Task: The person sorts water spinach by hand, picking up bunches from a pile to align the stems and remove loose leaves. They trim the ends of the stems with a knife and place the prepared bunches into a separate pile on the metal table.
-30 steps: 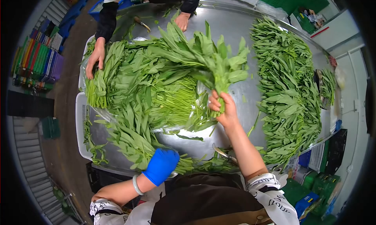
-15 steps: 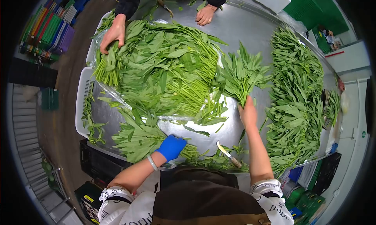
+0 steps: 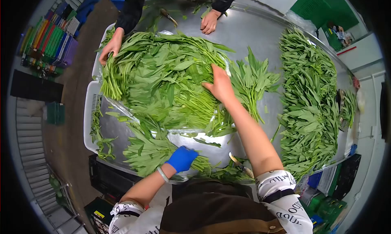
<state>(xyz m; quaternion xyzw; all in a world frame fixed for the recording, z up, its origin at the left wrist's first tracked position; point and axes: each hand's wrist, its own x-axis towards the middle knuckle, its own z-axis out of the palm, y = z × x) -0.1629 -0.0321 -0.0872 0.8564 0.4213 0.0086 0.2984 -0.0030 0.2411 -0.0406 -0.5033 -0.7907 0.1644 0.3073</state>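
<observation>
Pinning the near bundle (image 3: pixel 148 150) at 6 o'clock on the table (image 3: pixel 248 30) with the gloved left hand (image 3: pixel 182 158), fingers curled down over the stems; cannot tell whether truly clasped round them. Better to keep that weight steady, to hold the stems in line. Further right, reaching with the bare right hand (image 3: pixel 220 85) onto the 3 o'clock flank of the big pile (image 3: pixel 163 75) heaped mid-table, fingers open and spread on the leaves, gripping nothing. Probably best to slide in low, gather by the stalks rather than the leaf tips, take only a modest share, and lift clear without dragging the plastic sheet (image 3: pixel 122 111) beneath. Just right of that hand, at its 3 o'clock: the small bunch (image 3: pixel 253 81), loose on the metal, apart from the long row (image 3: pixel 311 99) by the right rim. Half a second back, gripped by its stems in that same right hand; now let go and laid down, with the hand shifted left onto the pile. No visible change at the glove.
</observation>
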